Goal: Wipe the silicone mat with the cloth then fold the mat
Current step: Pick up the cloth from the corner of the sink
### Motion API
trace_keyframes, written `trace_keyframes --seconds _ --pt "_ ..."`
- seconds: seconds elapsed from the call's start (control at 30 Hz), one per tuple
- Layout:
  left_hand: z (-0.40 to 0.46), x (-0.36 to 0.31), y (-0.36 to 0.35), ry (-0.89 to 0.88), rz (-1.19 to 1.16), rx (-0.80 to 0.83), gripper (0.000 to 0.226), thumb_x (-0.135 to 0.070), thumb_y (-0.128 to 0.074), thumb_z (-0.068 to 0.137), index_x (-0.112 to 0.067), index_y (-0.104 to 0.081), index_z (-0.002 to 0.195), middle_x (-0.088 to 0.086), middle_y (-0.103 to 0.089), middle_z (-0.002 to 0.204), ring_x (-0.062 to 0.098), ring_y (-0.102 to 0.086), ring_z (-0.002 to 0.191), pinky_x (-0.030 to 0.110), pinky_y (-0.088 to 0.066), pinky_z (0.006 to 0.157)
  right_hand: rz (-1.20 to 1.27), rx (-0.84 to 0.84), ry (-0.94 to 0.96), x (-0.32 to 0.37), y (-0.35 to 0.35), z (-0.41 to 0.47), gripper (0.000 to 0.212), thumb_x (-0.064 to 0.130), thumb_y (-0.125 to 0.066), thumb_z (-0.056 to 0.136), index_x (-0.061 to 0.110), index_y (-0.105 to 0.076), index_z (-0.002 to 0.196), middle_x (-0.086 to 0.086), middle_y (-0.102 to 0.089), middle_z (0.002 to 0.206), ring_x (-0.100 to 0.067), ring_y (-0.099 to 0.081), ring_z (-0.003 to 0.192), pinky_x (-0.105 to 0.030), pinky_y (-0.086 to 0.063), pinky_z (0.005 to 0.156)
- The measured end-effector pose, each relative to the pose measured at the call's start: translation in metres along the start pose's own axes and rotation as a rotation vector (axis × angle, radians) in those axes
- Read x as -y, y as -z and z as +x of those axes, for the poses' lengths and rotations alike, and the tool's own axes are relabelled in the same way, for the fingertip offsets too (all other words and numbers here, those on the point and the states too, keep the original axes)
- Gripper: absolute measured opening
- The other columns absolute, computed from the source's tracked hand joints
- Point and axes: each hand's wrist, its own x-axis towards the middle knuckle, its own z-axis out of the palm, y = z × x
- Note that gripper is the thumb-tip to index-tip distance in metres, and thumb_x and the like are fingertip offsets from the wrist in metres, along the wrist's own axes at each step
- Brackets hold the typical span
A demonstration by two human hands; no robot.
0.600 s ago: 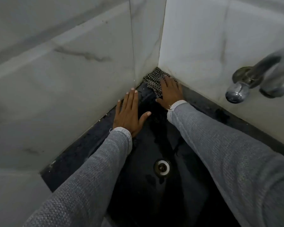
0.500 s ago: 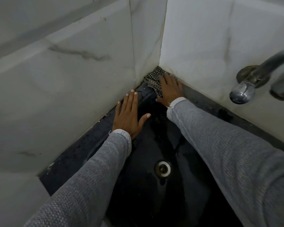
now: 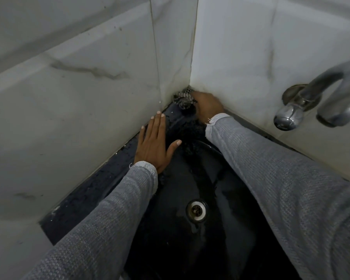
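You're at a washbasin in a tiled bathroom or washroom corner. The black sink (image 3: 190, 229) fills the bottom of your view, wet and glossy, its steel drain (image 3: 196, 211) ringed in white at the centre. Up and right of the drain, a chrome tap (image 3: 319, 102) juts from the wall. Beyond the drain, pale marble-look tiles (image 3: 89, 87) meet in a grimy corner.

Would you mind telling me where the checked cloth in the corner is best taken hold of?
Probably by the bunched part of the checked cloth that shows left of the right hand, coming from the basin side. The two tiled walls close off the back and sides, and the cloth is crumpled, so its raised folds can likely be pinched.
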Motion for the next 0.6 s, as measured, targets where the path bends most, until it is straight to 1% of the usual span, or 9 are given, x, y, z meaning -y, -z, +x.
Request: trace_keyframes --seconds 0.1,0.2,0.23,0.3,0.37,0.47,0.5,0.57,0.6 --pt "-0.003 -0.012 0.008 -0.024 -0.028 0.012 0.081 -0.064 -0.019 0.091 -0.016 0.0 0.153 -0.001 0.003 0.161 0.017 -0.001 0.149 0.04 -0.005 0.12 0.132 -0.153 -0.04 0.012 0.019 -0.019 0.033 0.007 -0.042 0.086 0.01 -0.053 0.117 -0.019 -0.066 0.108 -0.037 -0.061 0.097 -0.039 -0.048 0.08" --pt "-0.012 -0.026 0.013 -0.067 -0.055 0.081 0.079 -0.062 -0.021 0.092 -0.016 0.001 0.152 -0.001 0.003 0.161 0.016 0.0 0.148 0.041 -0.008 0.121 0.292 -0.207 -0.017 0.024 0.032 -0.053 0.029 0.013 -0.051 0.084 0.011 -0.059 0.112 -0.014 -0.07 0.103 -0.03 -0.065 0.09 -0.027 -0.046 0.074" --pt "-0.016 -0.03 0.015 -0.078 -0.06 0.105 0.079 -0.062 -0.022 0.093 -0.015 0.001 0.152 0.0 0.003 0.161 0.016 0.0 0.149 0.042 -0.009 0.121 0.342 -0.185 -0.016 0.028 0.035 -0.066 0.03 0.013 -0.055 0.082 0.011 -0.06 0.111 -0.012 -0.071 0.102 -0.026 -0.065 0.089 -0.025 -0.047 0.074" --pt "-0.028 -0.04 0.018 -0.095 -0.083 0.133 0.079 -0.06 -0.024 0.094 -0.014 0.0 0.152 0.002 0.0 0.161 0.018 -0.003 0.149 0.041 -0.011 0.121 0.415 -0.112 -0.027 0.033 0.04 -0.091 0.03 0.011 -0.062 0.079 0.01 -0.062 0.109 -0.01 -0.071 0.101 -0.021 -0.066 0.088 -0.026 -0.051 0.076" --pt "-0.045 -0.047 0.021 -0.108 -0.116 0.151 0.078 -0.059 -0.026 0.094 -0.013 -0.002 0.153 0.004 -0.003 0.161 0.019 -0.005 0.148 0.041 -0.012 0.12 0.501 -0.036 -0.033 0.036 0.043 -0.116 0.036 0.005 -0.065 0.075 0.009 -0.062 0.111 -0.01 -0.07 0.104 -0.018 -0.065 0.092 -0.026 -0.052 0.082" --pt "-0.079 -0.06 0.022 -0.146 -0.154 0.182 0.077 -0.056 -0.028 0.095 -0.012 -0.003 0.152 0.005 -0.003 0.161 0.019 -0.003 0.148 0.039 -0.01 0.121 0.526 0.039 -0.035 0.034 0.051 -0.153 0.051 -0.005 -0.069 0.067 0.005 -0.061 0.117 -0.01 -0.067 0.111 -0.011 -0.058 0.099 -0.012 -0.041 0.085" --pt "-0.09 -0.065 0.023 -0.168 -0.166 0.192 0.076 -0.055 -0.029 0.095 -0.012 -0.002 0.152 0.005 -0.002 0.161 0.018 -0.002 0.148 0.037 -0.009 0.12 0.489 0.063 -0.039 0.032 0.054 -0.165 0.048 -0.002 -0.071 0.066 0.004 -0.063 0.113 -0.008 -0.067 0.106 -0.01 -0.058 0.096 -0.011 -0.041 0.084" --pt "-0.11 -0.077 0.024 -0.21 -0.201 0.199 0.075 -0.052 -0.031 0.096 -0.014 -0.001 0.152 0.002 -0.001 0.161 0.017 -0.003 0.148 0.036 -0.01 0.12 0.377 0.102 -0.065 0.027 0.059 -0.188 0.031 0.009 -0.076 0.066 0.004 -0.069 0.096 -0.008 -0.068 0.091 -0.013 -0.058 0.082 -0.026 -0.049 0.081" --pt "-0.119 -0.084 0.025 -0.23 -0.216 0.198 0.074 -0.051 -0.032 0.096 -0.015 0.0 0.153 0.002 -0.001 0.161 0.016 -0.003 0.148 0.036 -0.011 0.12 0.327 0.115 -0.086 0.025 0.063 -0.199 0.025 0.014 -0.076 0.067 0.003 -0.069 0.088 -0.009 -0.066 0.085 -0.015 -0.059 0.078 -0.032 -0.051 0.078"
